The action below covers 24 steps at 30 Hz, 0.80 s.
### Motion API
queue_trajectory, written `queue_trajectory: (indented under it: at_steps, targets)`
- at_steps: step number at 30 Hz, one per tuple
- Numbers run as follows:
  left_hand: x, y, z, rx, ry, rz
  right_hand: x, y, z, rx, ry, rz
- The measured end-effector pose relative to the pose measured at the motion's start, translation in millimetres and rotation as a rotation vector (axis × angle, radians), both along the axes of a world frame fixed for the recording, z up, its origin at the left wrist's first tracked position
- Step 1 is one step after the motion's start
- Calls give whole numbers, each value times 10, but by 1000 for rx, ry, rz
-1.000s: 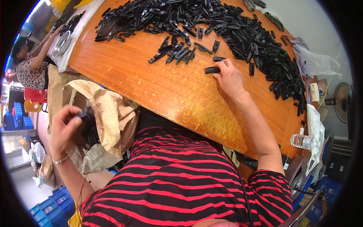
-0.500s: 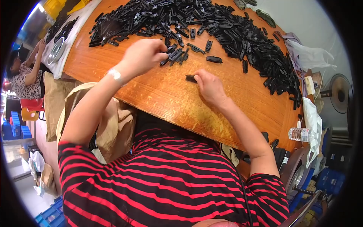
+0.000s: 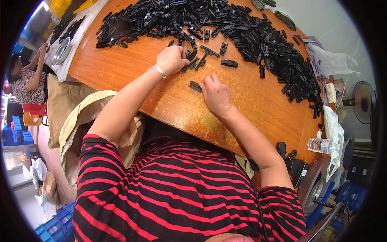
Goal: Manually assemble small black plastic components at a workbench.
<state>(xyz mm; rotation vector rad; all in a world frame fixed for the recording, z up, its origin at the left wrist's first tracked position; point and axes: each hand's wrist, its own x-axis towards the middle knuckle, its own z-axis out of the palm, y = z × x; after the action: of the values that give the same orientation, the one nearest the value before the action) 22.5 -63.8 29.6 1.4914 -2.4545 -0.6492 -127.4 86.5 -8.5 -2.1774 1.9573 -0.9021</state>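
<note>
My right hand (image 3: 216,94) is closed at the front of the wooden table, its thumb and fingers pinching one end of a small black plastic part (image 3: 195,86). The part's other end points left. Farther off and to the left, my left hand (image 3: 172,59) reaches over a few loose black parts (image 3: 200,63). Its fingers are bent and pressed together on a black part at their tips, mostly hidden by the hand. Just right of these lie single black parts (image 3: 229,63), and another long one (image 3: 209,51) lies crosswise.
A large heap of black plastic parts (image 3: 242,30) curves along the table's far and right sides. An open brown sack (image 3: 86,107) is at the left table edge. On the right are a clear bottle (image 3: 321,144) and a fan (image 3: 363,103). Another person (image 3: 30,78) works at far left.
My left hand has moved right and down onto the loose parts. My right hand has shifted slightly left with its part, which shows more now. The sack's mouth is in fuller view.
</note>
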Motion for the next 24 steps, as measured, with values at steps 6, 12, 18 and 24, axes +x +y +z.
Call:
queue_trajectory:
  at_steps: [6, 12, 18, 24]
  targets:
    - [109, 183, 8, 386, 495, 98, -54, -89, 90, -140, -205, -18]
    - [16, 546, 171, 874, 871, 138, 21, -143, 377, 271, -942, -31]
    - [84, 564, 163, 828, 830, 164, -165, -76, 409, 360, -893, 6]
    - [196, 499, -90, 792, 702, 38, -232, 6, 341, 638, -797, -27]
